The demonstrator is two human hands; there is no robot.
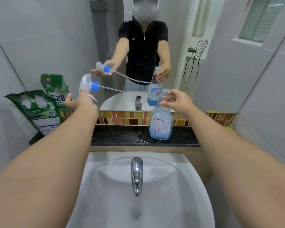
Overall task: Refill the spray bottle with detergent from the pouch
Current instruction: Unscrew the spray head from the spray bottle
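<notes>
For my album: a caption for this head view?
Left hand lifts the spray head away while right hand steadies the open bottle.

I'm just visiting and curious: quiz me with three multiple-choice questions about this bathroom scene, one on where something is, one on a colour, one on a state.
1. Where does the green detergent pouch stand?
A. in the sink
B. on the dark counter, left, against the wall
C. in the right hand

2. What colour is the collar on the spray head?
A. blue
B. red
C. yellow

3. What state is the spray bottle in?
A. sealed with its spray head
B. lying on its side
C. open-necked, upright

Answers: 1 B, it leans at the counter's left end. 2 A, the ring by the dip tube is blue. 3 C, the left hand holds the spray head away while the right hand grips the bare neck.
</notes>
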